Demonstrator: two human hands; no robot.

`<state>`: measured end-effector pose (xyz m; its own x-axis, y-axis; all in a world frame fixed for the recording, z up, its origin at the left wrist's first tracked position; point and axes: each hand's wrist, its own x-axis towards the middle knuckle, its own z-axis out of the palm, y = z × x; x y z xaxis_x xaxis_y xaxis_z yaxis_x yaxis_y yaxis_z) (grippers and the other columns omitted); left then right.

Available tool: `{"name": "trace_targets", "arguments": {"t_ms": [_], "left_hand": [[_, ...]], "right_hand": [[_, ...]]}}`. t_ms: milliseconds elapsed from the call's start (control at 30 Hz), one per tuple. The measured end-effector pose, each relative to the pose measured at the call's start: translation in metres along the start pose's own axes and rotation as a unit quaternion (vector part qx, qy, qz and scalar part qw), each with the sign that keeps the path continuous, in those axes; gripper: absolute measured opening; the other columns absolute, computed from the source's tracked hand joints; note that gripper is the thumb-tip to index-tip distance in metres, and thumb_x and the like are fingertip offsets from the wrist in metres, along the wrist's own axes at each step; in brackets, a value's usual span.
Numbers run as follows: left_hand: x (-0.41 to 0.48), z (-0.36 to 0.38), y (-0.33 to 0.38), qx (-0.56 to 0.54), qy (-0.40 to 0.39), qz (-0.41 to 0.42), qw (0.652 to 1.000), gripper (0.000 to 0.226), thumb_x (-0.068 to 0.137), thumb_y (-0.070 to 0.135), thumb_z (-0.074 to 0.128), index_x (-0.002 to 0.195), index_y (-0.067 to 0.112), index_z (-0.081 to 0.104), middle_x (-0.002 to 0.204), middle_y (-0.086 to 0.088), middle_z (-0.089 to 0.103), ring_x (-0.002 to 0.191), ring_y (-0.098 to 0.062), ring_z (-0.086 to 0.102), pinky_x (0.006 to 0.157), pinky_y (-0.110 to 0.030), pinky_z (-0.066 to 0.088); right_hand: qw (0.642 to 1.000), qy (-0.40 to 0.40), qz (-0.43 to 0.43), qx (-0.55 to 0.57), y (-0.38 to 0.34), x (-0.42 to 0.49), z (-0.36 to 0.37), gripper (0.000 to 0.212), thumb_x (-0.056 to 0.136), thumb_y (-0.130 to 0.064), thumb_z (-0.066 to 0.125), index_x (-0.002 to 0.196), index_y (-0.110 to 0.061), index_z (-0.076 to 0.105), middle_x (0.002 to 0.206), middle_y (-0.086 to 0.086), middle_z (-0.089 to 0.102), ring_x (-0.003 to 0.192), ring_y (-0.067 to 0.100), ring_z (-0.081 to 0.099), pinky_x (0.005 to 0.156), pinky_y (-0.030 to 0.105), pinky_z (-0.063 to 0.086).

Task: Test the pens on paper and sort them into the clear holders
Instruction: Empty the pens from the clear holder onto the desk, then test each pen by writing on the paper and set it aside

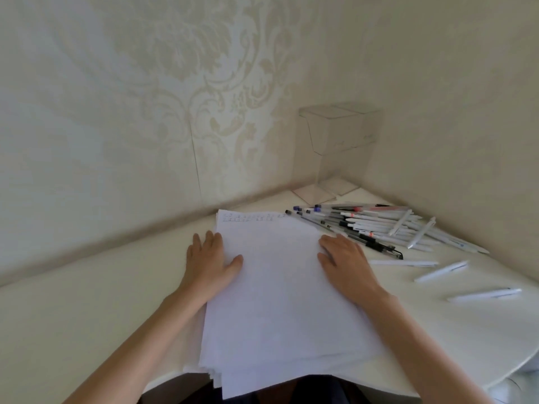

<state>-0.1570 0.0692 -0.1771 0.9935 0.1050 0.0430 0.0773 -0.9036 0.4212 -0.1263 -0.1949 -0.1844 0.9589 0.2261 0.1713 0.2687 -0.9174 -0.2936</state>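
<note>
The paper stack lay nearest, its near edge overhanging the table. The left hand and right hand rested flat on its two side edges, fingers straight, gripping nothing. This probably squared and steadied the sheets for testing. Right of the stack, three loose pens lay apart. The pen pile lay just beyond the right hand, within reach. The clear holders stood in the far corner, seemingly empty, with the pile between them and the hands.
</note>
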Motion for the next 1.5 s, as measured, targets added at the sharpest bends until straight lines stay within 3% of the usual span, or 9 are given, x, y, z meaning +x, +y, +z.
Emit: {"name": "trace_targets", "arguments": {"t_ms": [133,333,667,833,933,1100,1233,1367,1500], "left_hand": [[-0.01,0.008,0.002,0.074,-0.026,-0.008,0.997,0.081,0.09,0.061,0.029,0.147,0.008,0.006,0.154,-0.018,-0.002,0.142,-0.029,-0.005,0.113,-0.04,0.001],[-0.007,0.001,-0.009,0.084,-0.03,0.085,0.992,0.095,0.072,0.079,0.012,0.148,0.022,0.006,0.155,0.0,-0.015,0.142,-0.012,-0.012,0.114,-0.036,0.0],[-0.013,-0.002,-0.023,0.079,-0.018,0.143,0.986,0.111,0.051,0.089,-0.018,0.144,0.041,0.019,0.154,0.017,0.006,0.141,-0.004,0.002,0.113,-0.028,0.004],[-0.011,-0.001,-0.019,0.073,-0.018,0.135,0.988,0.115,0.046,0.09,-0.02,0.144,0.042,0.016,0.154,0.017,0.003,0.141,-0.004,-0.001,0.113,-0.03,0.001],[-0.009,-0.003,-0.018,0.04,-0.013,0.137,0.99,0.117,0.048,0.093,-0.013,0.143,0.036,0.025,0.153,0.014,0.012,0.141,-0.006,0.006,0.113,-0.03,0.005],[-0.004,-0.01,-0.02,-0.101,0.071,0.171,0.978,0.079,0.07,0.081,0.035,0.122,0.025,0.056,0.121,0.016,0.055,0.114,-0.008,0.049,0.094,-0.018,0.033],[-0.007,-0.014,-0.016,-0.148,0.067,0.185,0.969,0.054,0.073,0.067,0.043,0.104,0.027,0.063,0.089,0.021,0.059,0.091,0.004,0.053,0.079,-0.019,0.042],[-0.007,-0.011,-0.02,-0.15,0.114,0.229,0.955,0.044,0.08,0.058,0.047,0.102,0.023,0.063,0.09,0.017,0.058,0.087,0.001,0.055,0.077,-0.02,0.044],[-0.014,-0.008,-0.012,-0.13,0.104,0.289,0.943,0.039,0.086,0.05,0.048,0.109,0.02,0.057,0.095,0.012,0.057,0.086,0.0,0.054,0.074,-0.015,0.041]], "right_hand": [[0.999,0.025,-0.021,0.013,0.002,0.002,0.0,0.039,0.098,-0.018,0.042,0.137,-0.013,0.045,0.146,0.001,0.042,0.14,0.02,0.028,0.115,0.031,0.015],[0.994,0.098,0.04,-0.018,0.01,0.028,-0.009,0.031,0.093,-0.015,0.048,0.122,-0.01,0.059,0.124,0.007,0.056,0.116,0.029,0.045,0.096,0.037,0.034],[0.973,0.202,-0.017,-0.111,0.002,0.047,0.003,0.015,0.062,-0.009,0.083,0.065,-0.011,0.069,0.075,0.007,0.055,0.073,0.031,0.054,0.066,0.036,0.045],[0.966,0.247,-0.019,-0.077,-0.008,0.048,-0.003,0.014,0.067,-0.003,0.076,0.068,-0.006,0.063,0.064,0.006,0.057,0.066,0.029,0.053,0.068,0.032,0.035],[0.964,0.179,0.04,0.194,-0.033,0.037,-0.029,0.006,0.085,-0.012,0.062,0.081,-0.011,0.057,0.061,-0.002,0.051,0.06,0.016,0.046,0.059,0.026,0.036],[0.88,-0.045,-0.008,0.472,-0.071,0.026,-0.038,0.015,0.087,-0.001,0.055,0.078,-0.013,0.055,0.06,-0.001,0.063,0.058,0.009,0.055,0.057,0.02,0.041],[0.837,-0.113,0.016,0.535,-0.078,0.023,-0.014,0.01,0.089,-0.004,0.058,0.087,-0.012,0.064,0.066,0.0,0.062,0.06,0.007,0.049,0.054,0.018,0.033],[0.768,-0.088,0.024,0.633,-0.074,0.021,-0.009,0.008,0.088,-0.013,0.057,0.082,-0.01,0.053,0.069,0.011,0.065,0.063,0.017,0.049,0.056,0.023,0.036],[0.822,-0.117,-0.046,0.556,-0.08,0.016,-0.01,0.01,0.085,-0.006,0.065,0.078,-0.01,0.06,0.067,0.004,0.065,0.059,0.005,0.051,0.054,0.016,0.036]]}}
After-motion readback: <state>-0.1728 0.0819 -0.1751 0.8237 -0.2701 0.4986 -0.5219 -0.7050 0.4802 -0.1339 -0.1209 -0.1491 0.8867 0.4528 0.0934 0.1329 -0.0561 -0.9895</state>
